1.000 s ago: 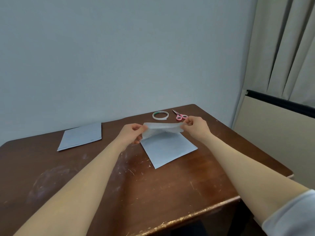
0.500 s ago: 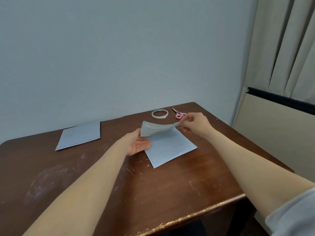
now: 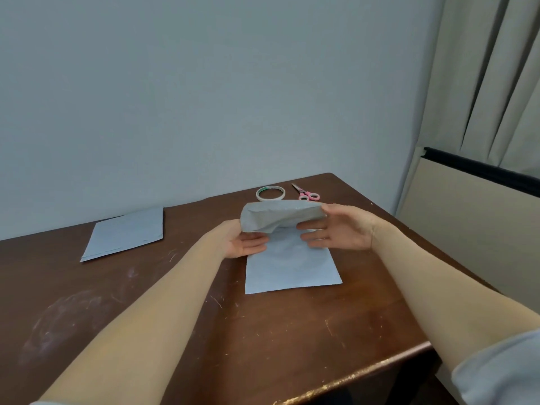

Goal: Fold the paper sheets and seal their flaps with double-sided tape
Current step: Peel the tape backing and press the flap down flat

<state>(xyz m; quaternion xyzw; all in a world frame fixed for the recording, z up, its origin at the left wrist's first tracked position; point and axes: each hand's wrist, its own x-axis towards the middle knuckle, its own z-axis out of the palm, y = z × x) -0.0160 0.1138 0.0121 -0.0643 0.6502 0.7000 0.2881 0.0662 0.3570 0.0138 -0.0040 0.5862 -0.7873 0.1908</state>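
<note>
Pale grey-blue paint covers the plain wall that fills the upper left and centre of the frame, and below it a dark brown, scratched wooden table spreads across the lower half. Cream pleated curtains hang at the upper right, above a beige flat panel topped by a black rail. Two bare forearms reach in from the bottom corners, the right one with a light grey sleeve at the lower right edge. Just right of the table's centre lies a light blue-grey rectangular paper sheet; its near part is flat on the wood while its far end is lifted and curled toward the viewer as a flap. A second flat light blue-grey paper piece lies well apart at the left of the table. The right hand holds the flap's right end, thumb along the top and fingers stretched beneath. The left hand is palm up under the flap's left end with straight fingers; its thumb is hidden behind the paper, so whether it pinches cannot be told. Beyond the flap, near the far edge, sits a white ring-shaped roll of double-sided tape, and just right of it a small pair of pink-handled scissors.
</note>
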